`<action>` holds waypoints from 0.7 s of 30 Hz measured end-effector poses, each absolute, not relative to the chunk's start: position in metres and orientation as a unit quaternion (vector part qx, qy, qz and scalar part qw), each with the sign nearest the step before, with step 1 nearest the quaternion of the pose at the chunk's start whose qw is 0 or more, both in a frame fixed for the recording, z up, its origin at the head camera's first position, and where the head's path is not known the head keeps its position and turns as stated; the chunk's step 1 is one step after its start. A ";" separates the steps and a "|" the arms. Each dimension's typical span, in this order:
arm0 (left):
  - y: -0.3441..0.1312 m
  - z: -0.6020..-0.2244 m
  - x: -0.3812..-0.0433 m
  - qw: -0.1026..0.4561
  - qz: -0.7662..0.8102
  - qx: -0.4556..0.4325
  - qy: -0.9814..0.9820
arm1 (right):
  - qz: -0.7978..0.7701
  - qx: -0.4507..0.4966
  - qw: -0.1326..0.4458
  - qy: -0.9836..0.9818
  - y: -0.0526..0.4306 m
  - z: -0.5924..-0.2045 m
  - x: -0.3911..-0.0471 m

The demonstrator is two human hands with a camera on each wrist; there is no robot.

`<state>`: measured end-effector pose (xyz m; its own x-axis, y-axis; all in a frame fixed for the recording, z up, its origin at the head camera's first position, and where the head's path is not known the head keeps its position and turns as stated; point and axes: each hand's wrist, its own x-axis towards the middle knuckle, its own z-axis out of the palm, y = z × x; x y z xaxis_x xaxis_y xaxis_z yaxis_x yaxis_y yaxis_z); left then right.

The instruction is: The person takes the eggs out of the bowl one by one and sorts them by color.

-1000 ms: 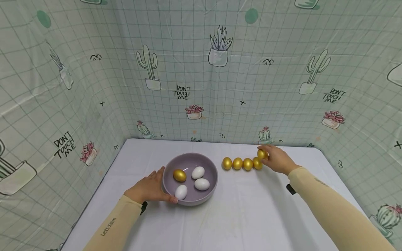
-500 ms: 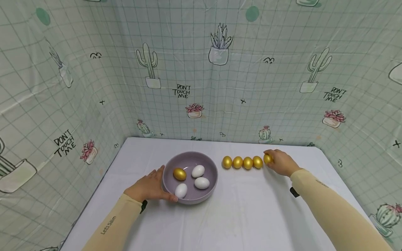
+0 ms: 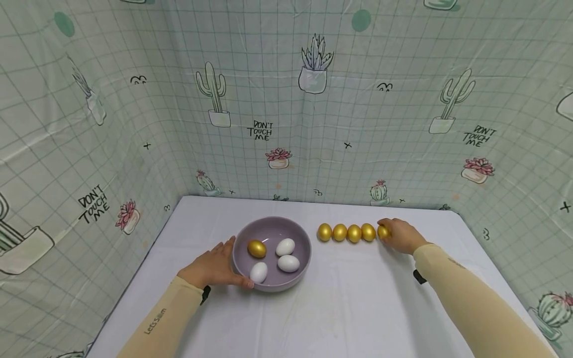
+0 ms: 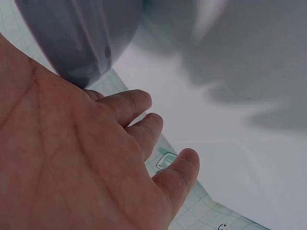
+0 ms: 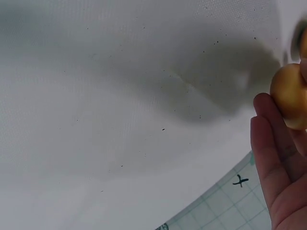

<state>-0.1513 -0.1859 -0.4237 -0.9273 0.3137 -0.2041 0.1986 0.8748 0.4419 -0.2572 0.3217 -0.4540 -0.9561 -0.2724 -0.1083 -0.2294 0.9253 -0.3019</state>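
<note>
The left hand, fingers spread, is shown palm-on only by its wrist view. Centre-right, a shiny golden egg, pinched by the right hand, has been lowered.

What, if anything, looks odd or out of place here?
Perhaps the lone gold egg: it lies with three white eggs in the purple bowl, while other gold eggs form a row on the table. Nothing looks spilled or broken.

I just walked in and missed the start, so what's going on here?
A person's right hand holds a gold egg at the right end of a row of four other gold eggs on a white-covered table. Their left hand rests against the left side of a purple bowl, which contains three white eggs and another gold egg.
</note>
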 end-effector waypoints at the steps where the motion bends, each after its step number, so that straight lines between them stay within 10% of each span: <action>1: -0.186 -0.424 -0.151 0.135 0.213 0.134 0.958 | -0.144 -0.129 0.076 0.978 0.321 -0.455 -0.257; 21: -0.185 -0.424 -0.151 0.136 0.217 0.129 0.958 | -0.125 -0.135 0.095 0.978 0.317 -0.459 -0.260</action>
<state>-0.1506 -0.1855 -0.4236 -0.9293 0.3072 -0.2051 0.1889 0.8724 0.4509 -0.2595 0.3170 -0.4586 -0.9459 -0.2870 -0.1517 -0.2398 0.9327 -0.2694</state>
